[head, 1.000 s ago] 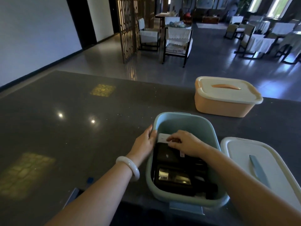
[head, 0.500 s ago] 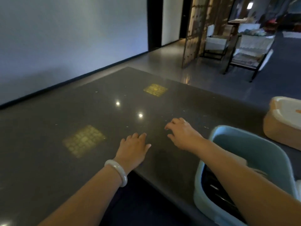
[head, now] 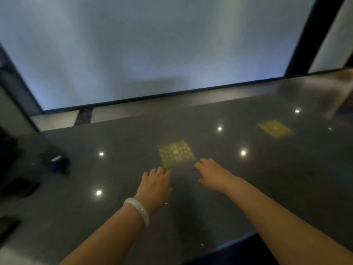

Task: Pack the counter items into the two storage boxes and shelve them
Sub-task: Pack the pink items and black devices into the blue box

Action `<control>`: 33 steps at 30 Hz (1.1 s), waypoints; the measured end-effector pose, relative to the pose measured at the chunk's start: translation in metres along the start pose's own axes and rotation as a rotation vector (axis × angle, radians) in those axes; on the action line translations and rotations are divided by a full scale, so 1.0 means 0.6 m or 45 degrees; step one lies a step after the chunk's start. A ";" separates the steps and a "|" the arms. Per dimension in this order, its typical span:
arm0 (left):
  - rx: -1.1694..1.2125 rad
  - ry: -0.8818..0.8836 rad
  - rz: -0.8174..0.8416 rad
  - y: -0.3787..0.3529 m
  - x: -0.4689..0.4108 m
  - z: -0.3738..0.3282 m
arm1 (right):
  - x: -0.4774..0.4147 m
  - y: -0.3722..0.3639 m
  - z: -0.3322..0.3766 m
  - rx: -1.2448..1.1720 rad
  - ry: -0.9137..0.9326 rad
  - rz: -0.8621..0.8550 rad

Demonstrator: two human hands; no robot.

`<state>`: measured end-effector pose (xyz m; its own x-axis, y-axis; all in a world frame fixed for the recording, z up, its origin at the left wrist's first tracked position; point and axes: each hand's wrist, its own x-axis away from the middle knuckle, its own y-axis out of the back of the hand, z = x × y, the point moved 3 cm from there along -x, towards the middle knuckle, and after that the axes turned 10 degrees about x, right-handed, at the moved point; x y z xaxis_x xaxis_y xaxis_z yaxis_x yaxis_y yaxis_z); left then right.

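Observation:
Both of my hands hover palm-down over the dark polished counter [head: 267, 188], holding nothing. My left hand [head: 155, 185], with a white bangle at its wrist, has its fingers loosely bent. My right hand [head: 214, 174] reaches a little farther, fingers relaxed and slightly spread. A small dark object [head: 55, 160] with a pale strip lies on the counter at the left, well away from both hands. More dark items [head: 17, 169] sit at the far left edge, blurred. Neither storage box is in view.
A pale wall [head: 152, 44] with a dark base strip runs behind the counter's far edge. Ceiling lights and yellow grid patches reflect in the counter top. The counter's near edge [head: 238, 243] crosses the lower right. A flat dark thing [head: 7, 226] lies at the lower left.
My view has swung left: the blue box and the orange box have left the frame. Both hands left the blue box and now hover over the counter. Dark items came into view at the left.

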<state>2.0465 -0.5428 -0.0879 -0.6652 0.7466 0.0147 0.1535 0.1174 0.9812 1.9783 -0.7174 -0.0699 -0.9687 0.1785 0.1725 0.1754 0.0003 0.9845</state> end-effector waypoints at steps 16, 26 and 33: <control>0.166 0.977 -0.285 0.062 0.240 0.530 | -0.361 0.038 0.581 -0.178 0.586 0.100; 0.400 1.372 -0.389 0.053 0.220 0.667 | -0.580 0.039 0.789 -0.287 0.270 0.263; 0.420 1.743 -0.398 0.045 0.171 0.739 | -0.618 -0.017 0.815 -0.168 0.245 -0.029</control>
<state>2.3063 -0.1726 -0.1456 -0.8389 -0.5180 0.1671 -0.0941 0.4404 0.8928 2.4218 -0.3026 -0.1593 -0.9900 -0.0110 0.1403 0.1406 -0.1284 0.9817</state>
